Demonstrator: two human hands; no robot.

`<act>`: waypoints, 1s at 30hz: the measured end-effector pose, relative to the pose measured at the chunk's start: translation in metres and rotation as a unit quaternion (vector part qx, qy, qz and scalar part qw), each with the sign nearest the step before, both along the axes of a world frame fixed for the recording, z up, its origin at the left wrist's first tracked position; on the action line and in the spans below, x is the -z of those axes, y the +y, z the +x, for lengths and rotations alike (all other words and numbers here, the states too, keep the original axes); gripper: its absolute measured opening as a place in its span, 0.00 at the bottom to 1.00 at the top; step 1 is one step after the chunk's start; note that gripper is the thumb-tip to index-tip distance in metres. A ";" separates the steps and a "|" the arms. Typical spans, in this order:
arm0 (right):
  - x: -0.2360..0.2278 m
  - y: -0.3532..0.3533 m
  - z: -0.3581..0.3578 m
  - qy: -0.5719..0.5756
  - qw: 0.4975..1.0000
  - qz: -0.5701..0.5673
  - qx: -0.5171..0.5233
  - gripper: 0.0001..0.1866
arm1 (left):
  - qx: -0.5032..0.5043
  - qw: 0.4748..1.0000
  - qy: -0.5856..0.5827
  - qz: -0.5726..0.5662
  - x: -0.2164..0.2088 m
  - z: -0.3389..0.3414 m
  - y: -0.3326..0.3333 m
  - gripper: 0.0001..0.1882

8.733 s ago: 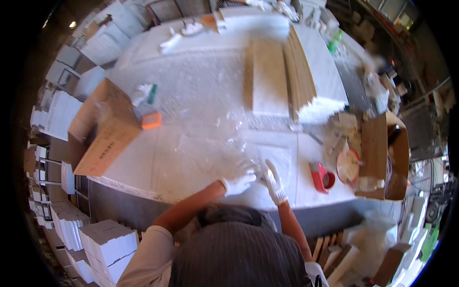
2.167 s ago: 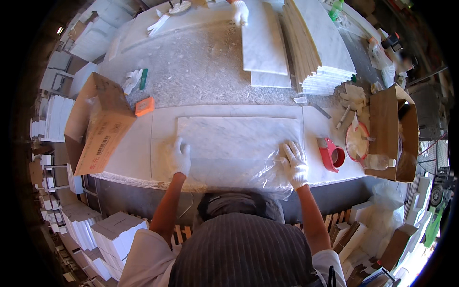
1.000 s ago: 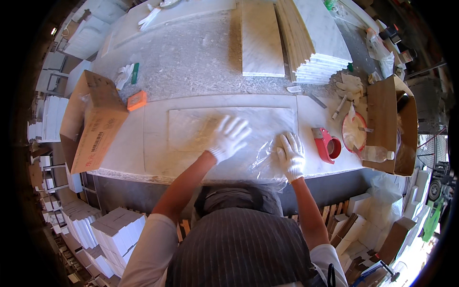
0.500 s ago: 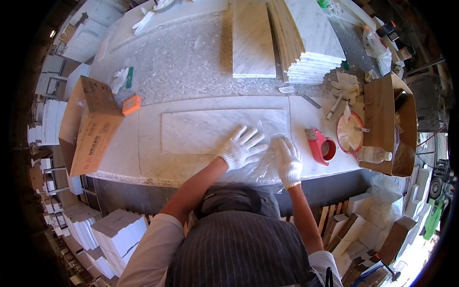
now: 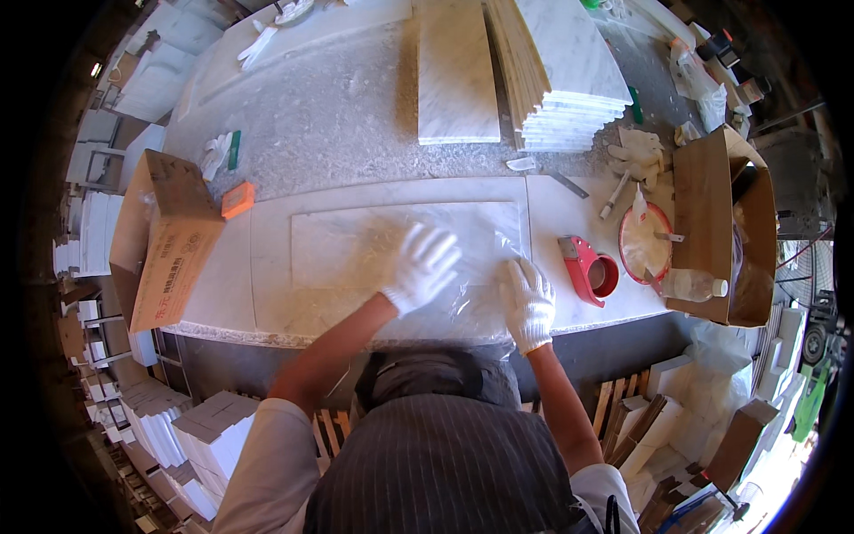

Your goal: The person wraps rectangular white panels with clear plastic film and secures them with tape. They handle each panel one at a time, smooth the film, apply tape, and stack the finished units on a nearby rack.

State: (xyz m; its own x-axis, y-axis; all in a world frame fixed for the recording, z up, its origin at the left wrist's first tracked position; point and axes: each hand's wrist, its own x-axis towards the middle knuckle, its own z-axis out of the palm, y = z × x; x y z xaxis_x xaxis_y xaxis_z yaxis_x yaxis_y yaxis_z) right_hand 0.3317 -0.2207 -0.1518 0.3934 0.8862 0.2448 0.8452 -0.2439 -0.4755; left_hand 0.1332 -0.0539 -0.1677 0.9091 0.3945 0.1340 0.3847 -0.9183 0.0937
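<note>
A pale marble tile [image 5: 356,245] lies flat on the workbench, covered by a clear plastic sheet [image 5: 476,240]. My left hand [image 5: 422,265], in a white glove, rests with spread fingers on the plastic over the tile's right half. My right hand [image 5: 527,298], also gloved, presses flat on the plastic at the tile's near right corner. Neither hand grips anything that I can see.
A red tape dispenser [image 5: 587,267] and a red bowl [image 5: 645,245] sit to the right, next to an open cardboard box [image 5: 725,231]. A stack of marble tiles [image 5: 560,71] stands at the back. Another cardboard box [image 5: 165,236] stands at the left, with an orange block [image 5: 237,199] nearby.
My hands have come together from the tile's two ends; the left hand slid right across the plastic, and the right hand has shifted slightly toward the near right corner.
</note>
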 end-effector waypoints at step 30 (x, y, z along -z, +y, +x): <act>0.027 0.049 0.000 -0.024 0.994 -0.108 -0.012 0.33 | -0.443 0.893 0.007 0.081 -0.006 -0.171 0.033 0.30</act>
State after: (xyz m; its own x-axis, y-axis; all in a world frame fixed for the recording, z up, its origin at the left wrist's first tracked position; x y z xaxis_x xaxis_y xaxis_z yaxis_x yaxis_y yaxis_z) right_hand 0.3322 -0.1715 -0.1783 0.3637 0.9291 0.0665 0.8727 -0.3149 -0.3732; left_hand -0.0382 -0.0210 -0.1618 0.2515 0.9359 0.2467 0.9670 -0.2538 -0.0230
